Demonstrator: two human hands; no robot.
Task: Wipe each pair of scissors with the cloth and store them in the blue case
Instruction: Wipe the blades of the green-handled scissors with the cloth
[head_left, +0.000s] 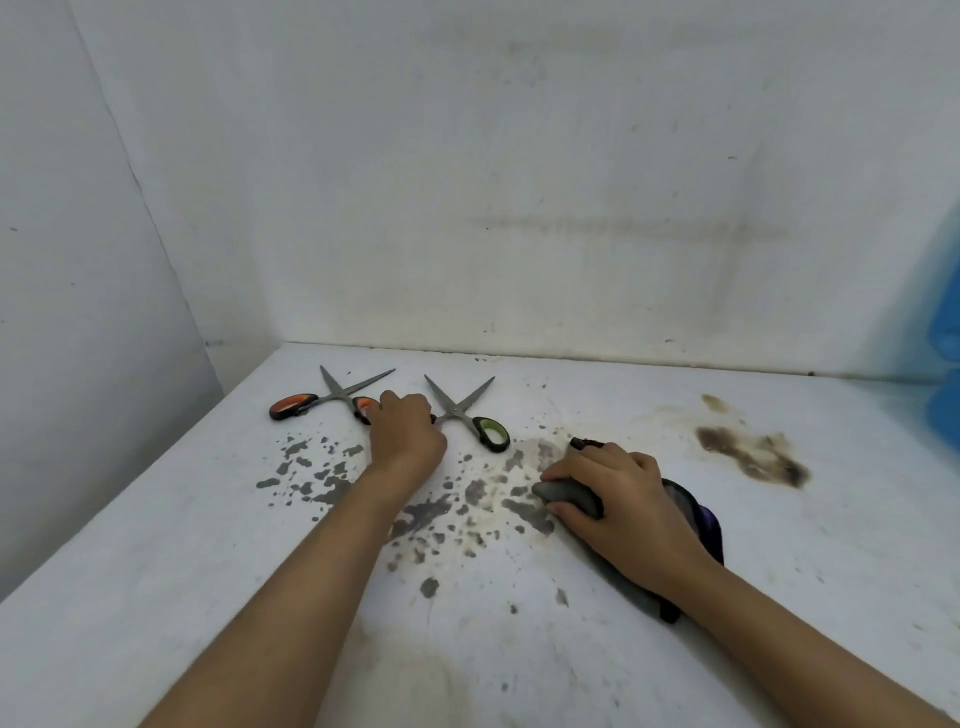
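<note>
Two pairs of scissors lie spread open at the back of the white table. The orange-handled scissors (332, 397) are on the left, the green-handled scissors (470, 410) to their right. My left hand (408, 428) rests between them with fingers curled over the near handles of both; which one it grips is hidden. My right hand (618, 501) presses down on a dark grey and purple cloth (696, 525) on the table at the right. A blue object (943, 353), possibly the case, shows at the right edge.
The white table (208, 571) is spattered with grey stains in the middle and a brown smear (753, 452) at the right. White walls close the table at the back and left.
</note>
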